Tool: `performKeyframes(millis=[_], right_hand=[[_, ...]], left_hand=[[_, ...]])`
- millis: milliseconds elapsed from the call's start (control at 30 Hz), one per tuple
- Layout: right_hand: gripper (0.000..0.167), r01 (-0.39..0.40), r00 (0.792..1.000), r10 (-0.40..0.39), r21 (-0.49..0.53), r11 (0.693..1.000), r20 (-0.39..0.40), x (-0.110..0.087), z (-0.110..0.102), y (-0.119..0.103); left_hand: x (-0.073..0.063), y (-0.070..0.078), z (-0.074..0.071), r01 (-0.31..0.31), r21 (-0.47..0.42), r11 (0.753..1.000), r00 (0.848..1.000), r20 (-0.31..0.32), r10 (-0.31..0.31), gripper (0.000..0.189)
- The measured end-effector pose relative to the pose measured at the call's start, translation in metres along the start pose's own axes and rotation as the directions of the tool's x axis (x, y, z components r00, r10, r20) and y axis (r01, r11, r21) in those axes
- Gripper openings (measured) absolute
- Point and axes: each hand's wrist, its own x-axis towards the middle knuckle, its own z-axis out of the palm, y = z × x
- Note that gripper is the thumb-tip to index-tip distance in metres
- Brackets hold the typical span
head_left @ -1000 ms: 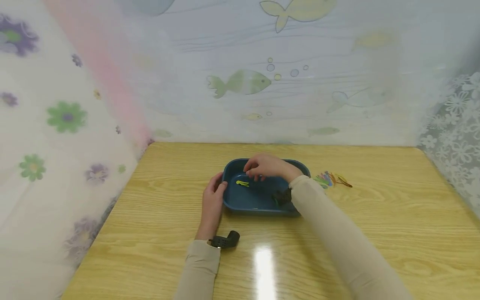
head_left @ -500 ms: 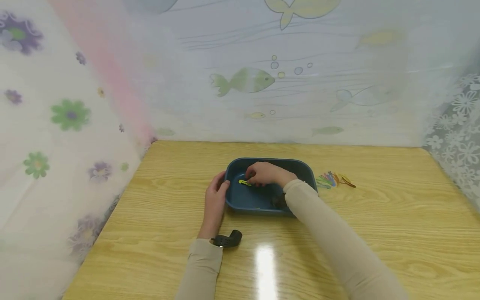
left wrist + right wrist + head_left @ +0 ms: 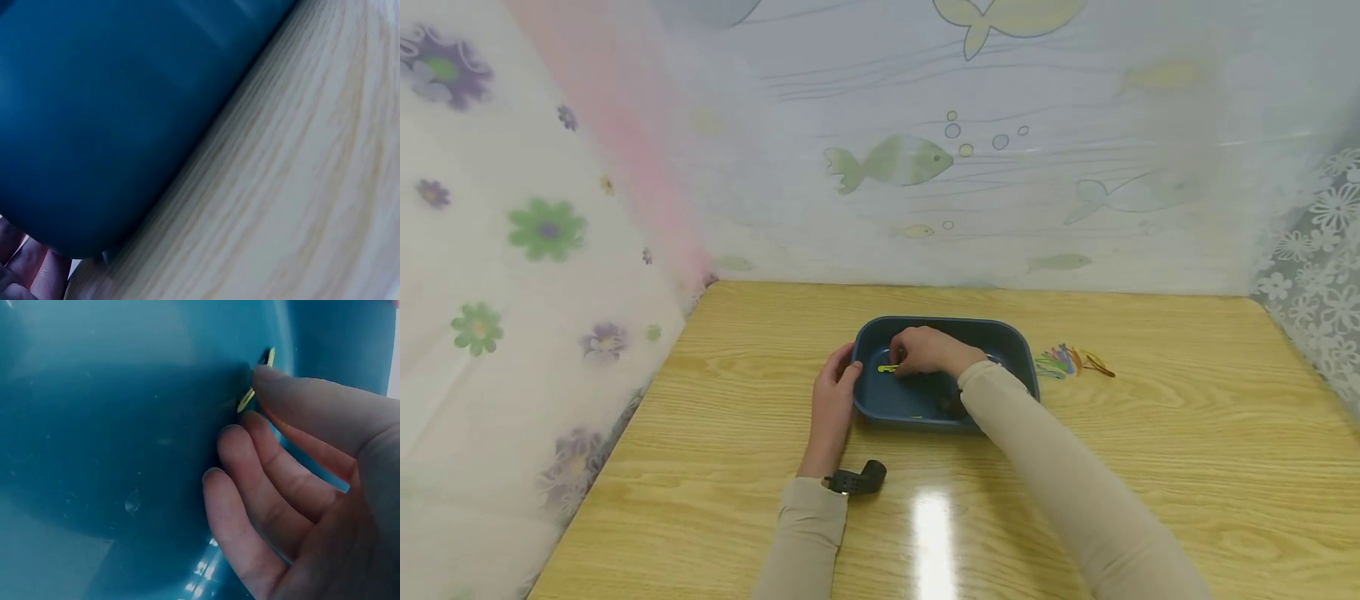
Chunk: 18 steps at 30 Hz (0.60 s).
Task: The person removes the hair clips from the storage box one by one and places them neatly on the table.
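A dark blue plastic basin (image 3: 947,422) stands on the wooden table. My left hand (image 3: 837,387) grips its left end, thumb at the rim and fingers along the outside wall; in the left wrist view only some fingers (image 3: 47,272) show at the basin's corner. Inside the basin my right hand (image 3: 928,350) reaches to the left part of the floor. There its thumb and index finger pinch a slim yellow hair clip (image 3: 247,400); the other fingers are bent beside it. Part of the clip is covered by the thumb.
Right of the basin lies a small heap of colourful hair clips (image 3: 1063,361) on the table (image 3: 1187,433). A fish-patterned curtain (image 3: 880,233) hangs behind the table's far edge, and a flowered one (image 3: 542,333) borders the left side.
My right hand has come down from above the basin floor to the yellow hair clip and now pinches it. The left hand keeps its hold on the basin.
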Motion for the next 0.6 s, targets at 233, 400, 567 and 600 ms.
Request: performKeyframes(millis=[233, 400, 567, 600], right_hand=[[0.007, 0.017, 1.0, -0.017, -0.016, 1.0, -0.018, -0.004, -0.001, 0.002], [0.005, 0.042, 0.999, -0.042, -0.001, 0.999, -0.021, -0.011, -0.006, 0.003], [0.006, 0.084, 0.996, -0.083, 0.019, 0.996, -0.021, -0.017, -0.013, 0.004], [0.006, 0.089, 0.996, -0.089, 0.018, 0.996, -0.025, -0.019, -0.014, 0.005]], left_hand=[[-0.001, 0.004, -0.002, 0.033, -0.037, 0.999, 0.999, 0.037, -0.031, 0.031], [-0.006, 0.019, -0.002, 0.017, -0.02, 1.0, 0.998, 0.055, -0.016, 0.032], [-0.01, 0.026, -0.002, 0.02, -0.004, 1.0, 0.999, 0.046, -0.019, 0.034], [-0.01, 0.026, -0.002, 0.021, -0.008, 1.0, 0.999, 0.043, -0.02, 0.034]])
